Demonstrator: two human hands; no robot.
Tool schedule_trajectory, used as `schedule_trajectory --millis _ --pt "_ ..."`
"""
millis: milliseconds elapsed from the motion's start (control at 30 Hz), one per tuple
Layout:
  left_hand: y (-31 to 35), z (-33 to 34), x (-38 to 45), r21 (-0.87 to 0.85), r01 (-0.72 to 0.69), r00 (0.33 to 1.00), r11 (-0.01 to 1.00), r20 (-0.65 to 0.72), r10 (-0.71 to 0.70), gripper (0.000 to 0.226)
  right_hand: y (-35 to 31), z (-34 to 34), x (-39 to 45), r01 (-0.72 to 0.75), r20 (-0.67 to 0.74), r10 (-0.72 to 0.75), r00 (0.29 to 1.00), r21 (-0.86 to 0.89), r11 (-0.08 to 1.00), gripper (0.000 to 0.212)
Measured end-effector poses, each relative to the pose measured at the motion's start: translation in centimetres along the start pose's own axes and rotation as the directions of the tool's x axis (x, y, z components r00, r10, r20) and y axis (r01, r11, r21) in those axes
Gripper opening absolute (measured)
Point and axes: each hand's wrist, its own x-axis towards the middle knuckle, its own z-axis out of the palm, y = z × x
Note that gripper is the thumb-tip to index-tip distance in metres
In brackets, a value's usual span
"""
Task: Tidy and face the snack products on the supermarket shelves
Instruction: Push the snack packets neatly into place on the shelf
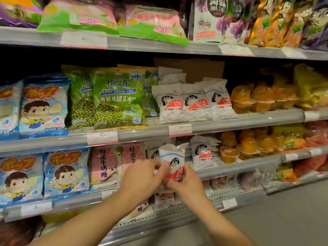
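Left hand and right hand both pinch upright white candy bag before third shelf.

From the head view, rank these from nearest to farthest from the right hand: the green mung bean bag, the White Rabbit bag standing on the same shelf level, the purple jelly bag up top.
1. White Rabbit bag: just up and right of the right hand.
2. Green mung bean bag: one shelf up, to the left.
3. Purple jelly bag: top shelf, highest up.

Grey metal shelves run in tiers with white price tags on their edges — plain grey floor below, dim light.
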Motion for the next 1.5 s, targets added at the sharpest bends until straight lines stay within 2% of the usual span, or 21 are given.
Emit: schedule_trajectory --millis 33,67,100,133,200,333,500,633,767,867,1000,1067,1133,1267,1400,1500 --pt "-0.6 -0.6 0.8 0.150 -0.151 0.982 0.977 -0.091 0.166 0.042 0.4 -0.8 0.7 -0.012 -0.044 0.012 0.999 -0.004 1.000 0.044" --pt "-1.7 -1.2 1.8 0.313 -0.259 0.940 0.914 -0.138 0.313 0.049 1.0 -1.5 1.5 -0.026 -0.082 0.025 0.996 -0.019 0.999 0.043" --pt "-3.2 -1.6 2.9 0.445 -0.301 0.910 0.843 -0.130 0.393 0.059 1.6 -2.2 2.3 -0.054 -0.109 0.049 0.993 -0.044 0.998 0.043" --pt "-4.9 -1.9 3.8 0.536 -0.300 0.909 0.789 -0.090 0.407 0.069 2.3 -2.7 3.1 -0.079 -0.134 0.070 0.989 -0.067 0.995 0.043" --pt "-7.3 -1.7 4.7 0.607 -0.268 0.938 0.748 -0.011 0.346 0.079 4.1 -3.4 5.0 -0.112 -0.177 0.089 0.980 -0.122 0.986 0.048" --pt "-9.0 0.1 5.6 0.662 -0.242 0.934 0.709 -0.039 0.354 0.095 5.9 -3.1 9.2 -0.139 -0.227 0.092 0.970 -0.202 0.969 0.052" --pt "-10.2 1.3 6.2 0.695 -0.224 0.901 0.683 -0.119 0.416 0.100 6.8 -1.8 12.4 -0.142 -0.256 0.075 0.964 -0.255 0.957 0.064" --pt "-10.4 1.6 6.6 0.715 -0.211 0.905 0.666 -0.114 0.410 0.099 7.9 -0.2 13.2 -0.105 -0.203 0.039 0.978 -0.324 0.940 0.054" --pt "-10.4 1.6 6.5 0.723 -0.214 0.892 0.657 -0.129 0.433 0.098 8.4 -0.1 12.9 -0.095 -0.194 0.008 0.981 -0.446 0.890 0.074" --pt "-10.2 1.4 6.4 0.720 -0.213 0.891 0.660 -0.134 0.433 0.098 8.5 -0.6 12.6 -0.065 -0.146 -0.016 0.989 -0.530 0.845 0.071" --pt "-10.1 1.3 6.4 0.731 -0.208 0.897 0.650 -0.122 0.424 0.097 8.6 -0.9 12.5 -0.041 -0.116 -0.022 0.993 -0.507 0.861 0.076" --pt "-9.9 1.4 6.5 0.737 -0.204 0.895 0.645 -0.126 0.427 0.097 8.9 -1.2 12.7 -0.006 -0.089 -0.045 0.995 -0.500 0.866 0.069" --pt "-10.2 1.6 6.6 0.739 -0.200 0.890 0.643 -0.138 0.435 0.096 9.4 -1.7 12.7 0.029 -0.132 -0.101 0.986 -0.460 0.887 0.062" --pt "-10.4 1.9 6.6 0.751 -0.190 0.868 0.632 -0.173 0.466 0.097 10.3 -4.9 13.5 -0.062 -0.398 -0.118 0.910 -0.412 0.909 0.042" --pt "-10.4 1.9 6.7 0.753 -0.183 0.883 0.632 -0.157 0.443 0.098 11.7 -6.2 15.7 -0.220 -0.440 0.030 0.898 -0.388 0.895 0.057" --pt "-10.5 1.9 6.6 0.750 -0.191 0.885 0.633 -0.147 0.441 0.098 12.3 -6.7 16.7 -0.282 -0.415 0.134 0.900 -0.319 0.905 0.050"
